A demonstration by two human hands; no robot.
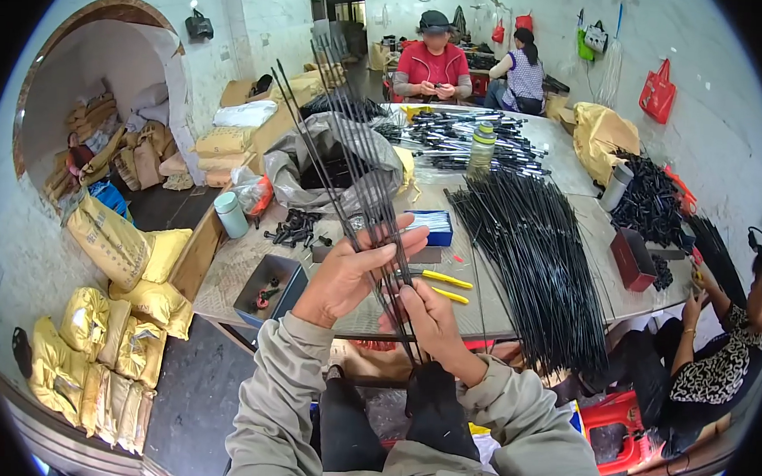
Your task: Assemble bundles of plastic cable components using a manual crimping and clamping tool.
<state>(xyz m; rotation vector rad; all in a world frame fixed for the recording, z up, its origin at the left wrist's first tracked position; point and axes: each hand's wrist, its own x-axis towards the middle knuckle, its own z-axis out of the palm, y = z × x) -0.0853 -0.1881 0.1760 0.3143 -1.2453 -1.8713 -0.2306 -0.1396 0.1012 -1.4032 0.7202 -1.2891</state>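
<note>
Thin black rods (pixel 349 185): a slender bunch, held upright but leaning left at the top, in front of the torso and across the near table edge. From my remote station I read both hands as working close together on it. The left hand (pixel 349 271) is loosely spread, rods lying along its fingers, thumb extended; I take this as steadying and fanning them. The right hand (pixel 432 323), lower, is closed round the bunch with thumb and fingers, presumably to keep the lower ends gathered.

Just beyond the hands, yellow-handled pliers (pixel 448 279) lie on the table (pixel 472 312), probably for easy reach. Behind them, a blue box (pixel 440 232) keeps white sticks together. To the right, a large heap of black rods (pixel 534 272) lies roughly lengthwise, likely so that they draw out without tangling.

To the left, an open dark box (pixel 274 297) holds a few small parts; behind it, loose black fittings (pixel 295 227) lie near a grey plastic sack (pixel 286 164).
</note>
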